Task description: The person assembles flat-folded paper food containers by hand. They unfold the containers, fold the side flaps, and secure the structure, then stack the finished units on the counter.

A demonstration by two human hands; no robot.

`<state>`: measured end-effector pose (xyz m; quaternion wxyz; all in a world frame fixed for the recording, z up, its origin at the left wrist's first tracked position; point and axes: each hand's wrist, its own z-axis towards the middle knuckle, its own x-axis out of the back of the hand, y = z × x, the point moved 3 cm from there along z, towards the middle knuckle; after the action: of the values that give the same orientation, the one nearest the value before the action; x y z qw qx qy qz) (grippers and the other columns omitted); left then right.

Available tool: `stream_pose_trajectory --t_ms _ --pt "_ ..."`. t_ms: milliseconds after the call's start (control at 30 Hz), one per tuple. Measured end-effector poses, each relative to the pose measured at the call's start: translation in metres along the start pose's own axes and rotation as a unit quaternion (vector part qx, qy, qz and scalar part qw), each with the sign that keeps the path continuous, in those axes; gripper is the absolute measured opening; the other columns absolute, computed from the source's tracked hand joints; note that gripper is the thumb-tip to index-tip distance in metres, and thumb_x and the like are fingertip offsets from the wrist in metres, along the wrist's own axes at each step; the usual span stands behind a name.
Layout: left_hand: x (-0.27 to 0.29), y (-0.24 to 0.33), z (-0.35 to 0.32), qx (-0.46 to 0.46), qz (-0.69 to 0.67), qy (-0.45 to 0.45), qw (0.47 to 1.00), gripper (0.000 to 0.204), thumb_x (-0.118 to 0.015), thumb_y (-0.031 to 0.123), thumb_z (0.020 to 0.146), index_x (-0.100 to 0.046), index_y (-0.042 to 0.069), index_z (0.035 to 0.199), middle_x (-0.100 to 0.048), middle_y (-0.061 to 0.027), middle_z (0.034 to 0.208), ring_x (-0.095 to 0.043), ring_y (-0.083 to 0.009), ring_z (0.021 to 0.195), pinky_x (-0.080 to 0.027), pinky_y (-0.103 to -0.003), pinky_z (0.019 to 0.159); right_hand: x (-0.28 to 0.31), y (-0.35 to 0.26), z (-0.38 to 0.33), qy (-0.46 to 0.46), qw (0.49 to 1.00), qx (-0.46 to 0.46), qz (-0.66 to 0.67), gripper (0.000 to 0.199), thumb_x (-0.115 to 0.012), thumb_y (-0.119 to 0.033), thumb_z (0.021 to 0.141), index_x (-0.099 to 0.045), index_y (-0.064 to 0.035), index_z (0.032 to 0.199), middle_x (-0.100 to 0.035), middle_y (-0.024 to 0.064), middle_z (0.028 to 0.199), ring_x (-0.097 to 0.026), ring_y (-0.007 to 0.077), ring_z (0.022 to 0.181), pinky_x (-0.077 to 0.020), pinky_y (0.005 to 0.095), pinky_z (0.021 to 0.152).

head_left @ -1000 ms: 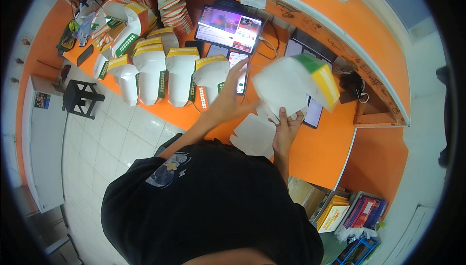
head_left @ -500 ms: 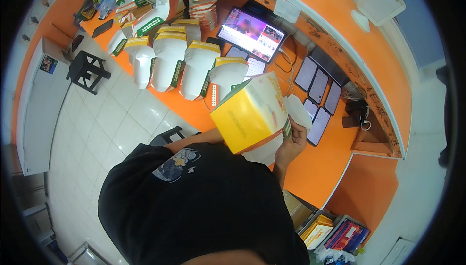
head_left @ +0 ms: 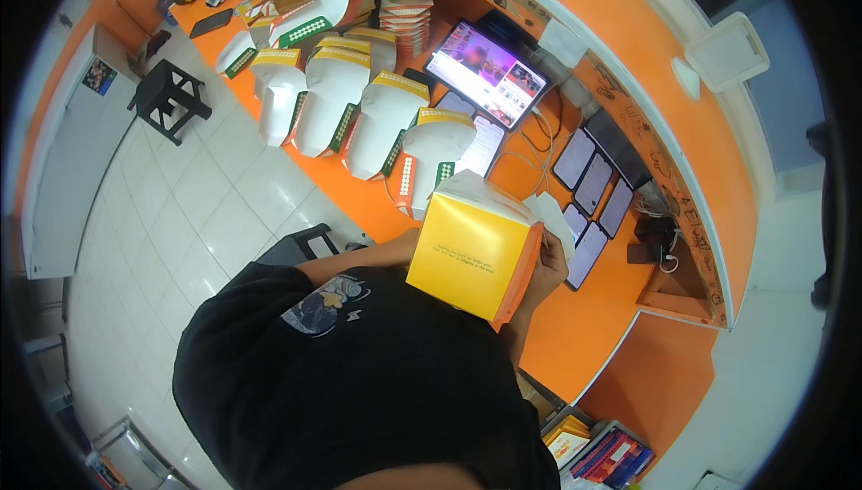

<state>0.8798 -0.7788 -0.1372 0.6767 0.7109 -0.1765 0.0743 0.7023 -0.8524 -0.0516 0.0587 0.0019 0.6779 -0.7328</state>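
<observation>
A yellow cardboard food box (head_left: 467,252) with orange and white sides is held up in front of my chest, its yellow face toward the view. My right hand (head_left: 549,267) is closed on the box's right side, near a white flap (head_left: 550,219) that sticks out there. From the left my forearm reaches behind the box, and the box hides my left hand and its fingers. Beyond it on the orange counter, several folded open boxes (head_left: 384,126) stand in a row, white inside with yellow, green and orange edges.
A lit tablet (head_left: 488,72) leans at the counter's back. Several phones (head_left: 593,183) lie right of it among cables. Nested cartons (head_left: 406,14) and a loose pile of boxes fill the far left. A black stool (head_left: 169,99) stands on the tiled floor.
The box has turned so its yellow face shows more fully, and it sits slightly lower and to the right. My right hand stays at its right side. The whole view has shifted slightly.
</observation>
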Motion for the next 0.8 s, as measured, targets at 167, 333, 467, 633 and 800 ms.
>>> stream_pose_trajectory --t_ms 167,333,467,633,800 --pt "0.009 -0.003 -0.007 0.005 -0.018 0.013 1.000 0.017 -0.063 0.011 0.089 -0.065 0.003 0.104 -0.064 -0.0059 0.111 -0.058 -0.0170 0.105 -0.047 -0.033 0.091 -0.010 -0.007 -0.002 -0.028 0.999 0.006 0.021 0.009 -0.063 0.001 0.088 -0.064 0.0084 0.093 -0.066 0.0201 0.108 -0.064 0.0207 0.098 -0.0500 0.0312 0.089" --pt "0.019 -0.005 -0.008 0.003 -0.028 0.041 0.999 0.017 -0.062 0.011 0.090 -0.065 0.003 0.104 -0.064 -0.0062 0.112 -0.059 -0.0168 0.105 -0.047 -0.033 0.091 -0.019 -0.010 -0.007 -0.036 0.998 -0.049 -0.002 0.010 -0.064 -0.001 0.088 -0.067 0.0084 0.091 -0.067 0.0190 0.107 -0.065 0.0194 0.096 -0.0496 0.0310 0.088" --pt "0.027 -0.002 -0.018 0.002 -0.044 0.049 0.998 0.017 -0.061 0.011 0.091 -0.065 0.002 0.105 -0.064 -0.0064 0.112 -0.059 -0.0167 0.104 -0.047 -0.033 0.090 -0.031 -0.011 -0.009 -0.070 0.996 -0.055 -0.004 0.014 -0.064 -0.002 0.088 -0.068 0.0086 0.096 -0.067 0.0195 0.107 -0.064 0.0191 0.098 -0.0494 0.0304 0.089" --pt "0.050 0.019 -0.043 -0.021 -0.112 0.045 0.992 0.017 -0.060 0.011 0.091 -0.065 0.001 0.105 -0.064 -0.0066 0.112 -0.060 -0.0166 0.103 -0.048 -0.033 0.090 -0.048 -0.019 -0.010 -0.162 0.985 -0.015 -0.064 0.021 -0.066 -0.001 0.087 -0.066 0.0072 0.106 -0.065 0.0199 0.112 -0.063 0.0206 0.102 -0.0493 0.0292 0.090" --pt "0.070 0.056 -0.028 -0.105 -0.202 0.124 0.966 0.018 -0.059 0.010 0.092 -0.065 0.001 0.106 -0.065 -0.0069 0.113 -0.061 -0.0164 0.103 -0.048 -0.033 0.090 -0.070 -0.021 -0.004 -0.214 0.972 0.068 -0.065 0.015 -0.071 0.004 0.080 -0.070 0.0042 0.095 -0.062 0.0120 0.099 -0.060 0.0190 0.094 -0.0490 0.0285 0.085"
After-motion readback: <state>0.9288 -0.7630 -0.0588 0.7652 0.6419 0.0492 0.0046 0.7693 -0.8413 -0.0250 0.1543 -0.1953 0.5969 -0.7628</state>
